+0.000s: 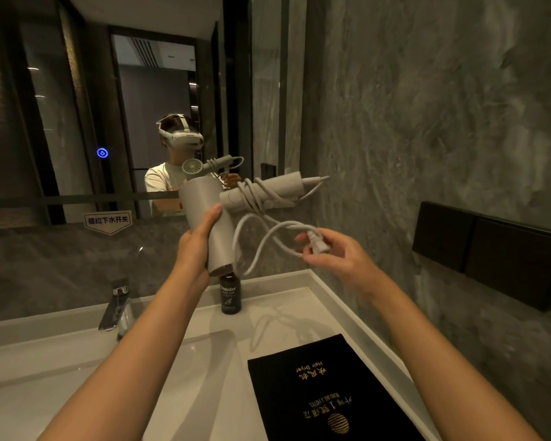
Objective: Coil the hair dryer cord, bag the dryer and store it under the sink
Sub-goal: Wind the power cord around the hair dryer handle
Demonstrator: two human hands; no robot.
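Observation:
I hold a grey hair dryer (pixel 213 218) up in front of the mirror, my left hand (pixel 194 246) wrapped around its barrel. Its handle (pixel 268 189) points right, with several turns of the pale cord (pixel 252 198) wound around it. The rest of the cord hangs in a loose loop down to the plug (pixel 315 245), which my right hand (pixel 334 253) pinches. A black hair dryer bag (pixel 325 393) with gold lettering lies flat on the white counter, below and to the right of the dryer.
A dark hand wash bottle (pixel 230 296) stands on the counter (pixel 299 300) just under the dryer. A chrome faucet (pixel 115 308) and white sink basin (pixel 77 377) are at left. A black socket panel (pixel 490 246) is on the grey right wall. The mirror (pixel 115 106) reflects me.

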